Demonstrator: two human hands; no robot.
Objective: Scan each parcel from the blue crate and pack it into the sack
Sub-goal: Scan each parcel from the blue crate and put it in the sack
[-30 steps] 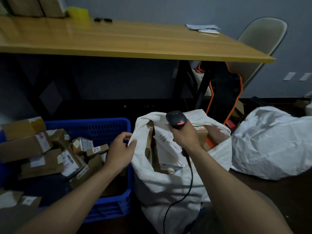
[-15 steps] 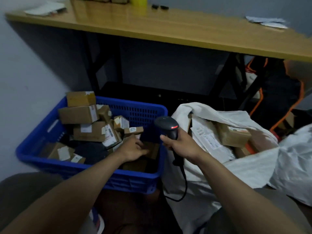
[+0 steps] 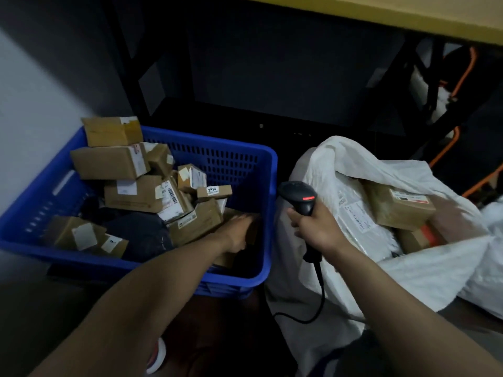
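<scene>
Parcels (image 3: 130, 191) lie in the blue crate (image 3: 268, 186) around my left hand (image 3: 238, 232), which rests on one, grip unclear. My right hand (image 3: 317, 227) grips the scanner (image 3: 299, 195) beside the sack (image 3: 422, 268). Next I lift and scan it.

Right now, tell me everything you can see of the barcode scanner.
The barcode scanner is a black, plastic-looking, pistol-shaped handheld. Its rounded head points up and left, and a short red light glows on top. The right hand grips its handle, with the fingers wrapped round it. A black cable leaves the handle's base and loops down in front of the white sack. It is held in the air between the blue crate and the sack, apparently touching neither.
</scene>
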